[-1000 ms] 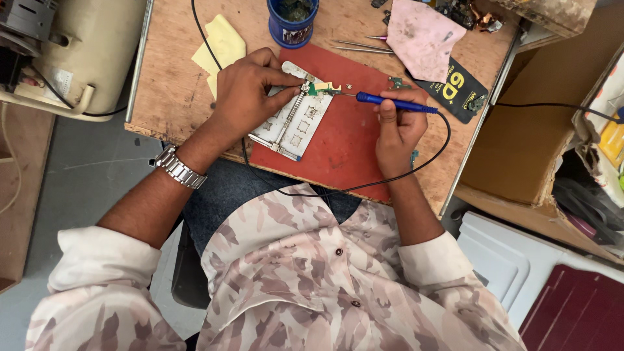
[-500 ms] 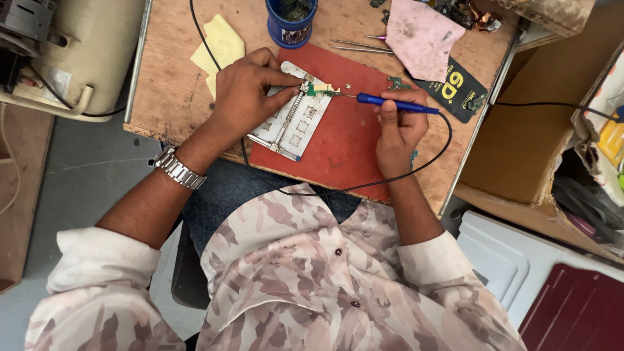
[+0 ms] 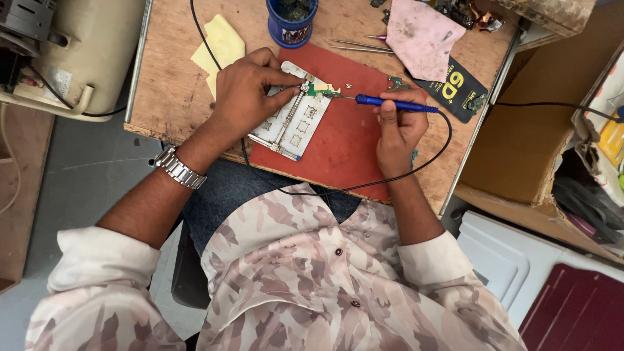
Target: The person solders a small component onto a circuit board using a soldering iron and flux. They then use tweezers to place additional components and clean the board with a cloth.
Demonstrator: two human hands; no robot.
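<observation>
My left hand (image 3: 250, 91) rests on a white metal board holder (image 3: 296, 120) lying on a red mat (image 3: 351, 140). Its fingertips pinch a small green circuit board (image 3: 320, 90) clamped at the holder's top edge. My right hand (image 3: 398, 130) grips a blue soldering iron (image 3: 390, 103), held level, with its thin tip touching the right end of the green board. A black cable (image 3: 364, 185) loops from the iron across the mat's near edge. A metal watch (image 3: 179, 168) is on my left wrist.
On the wooden table (image 3: 172, 84) stand a blue cup (image 3: 292, 23), a yellow sponge (image 3: 224, 42), tweezers (image 3: 361, 45), a pink cloth (image 3: 422, 36) and a black packet (image 3: 455, 88). A cream machine (image 3: 84, 52) sits left; a cardboard box (image 3: 520, 143) stands right.
</observation>
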